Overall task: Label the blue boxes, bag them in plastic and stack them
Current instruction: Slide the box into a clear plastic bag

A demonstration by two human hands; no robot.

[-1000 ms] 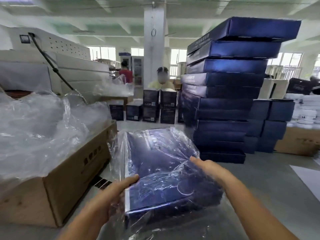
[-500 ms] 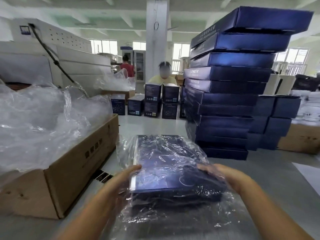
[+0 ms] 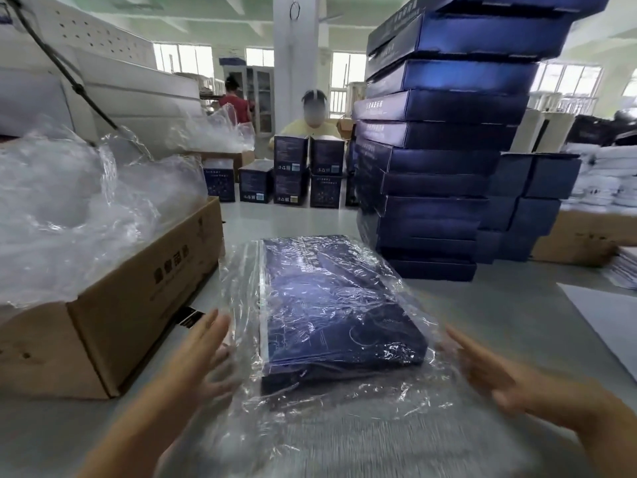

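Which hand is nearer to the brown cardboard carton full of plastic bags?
Left. The left hand is just right of the carton; the right hand is beyond the bagged blue box.

Grey table [image 3: 499,322] carries one blue box [image 3: 331,305] in a clear plastic bag [image 3: 396,395], flat between left hand [image 3: 203,353] and right hand [image 3: 493,370]. Cardboard carton [image 3: 138,305] sits left of the left hand. Stack of blue boxes [image 3: 441,167] stands beyond the right hand, with a white sheet [image 3: 606,312] further right.

Bright daylight from tall rear windows [image 3: 346,82]; glare on crinkled clear plastic bag [image 3: 320,301]; bottom motion-blurred; edges bowed.
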